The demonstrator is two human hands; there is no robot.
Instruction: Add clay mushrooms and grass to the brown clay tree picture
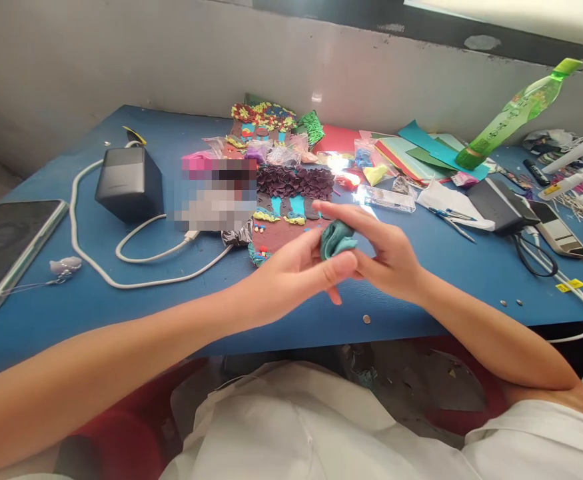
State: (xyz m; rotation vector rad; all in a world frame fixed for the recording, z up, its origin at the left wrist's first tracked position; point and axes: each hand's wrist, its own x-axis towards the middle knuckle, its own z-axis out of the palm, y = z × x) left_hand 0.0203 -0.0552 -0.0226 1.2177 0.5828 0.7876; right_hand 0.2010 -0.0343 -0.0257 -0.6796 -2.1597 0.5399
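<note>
A folded lump of teal modelling clay [338, 240] is held between my two hands, above the front half of the blue table. My left hand [304, 263] grips it from the left, with the thumb across its lower side. From the right, my right hand [384, 253] closes on the same lump, its index finger reaching over the top. Just behind the hands lies a clay relief picture [291, 233] with dark purple petals, brown ground and small mushrooms; the hands cover part of it. Farther back stands another clay picture [264, 123] with red and yellow bits.
A black charger block [128, 183], a phone [14, 250] and a white cable [121, 285] lie left. Clay bags [371, 163], coloured paper [421, 150] and pens [454, 220] lie behind right. A tilted green bottle [521, 113] stands at far right. Coin-like discs [366, 319] sit near the front edge.
</note>
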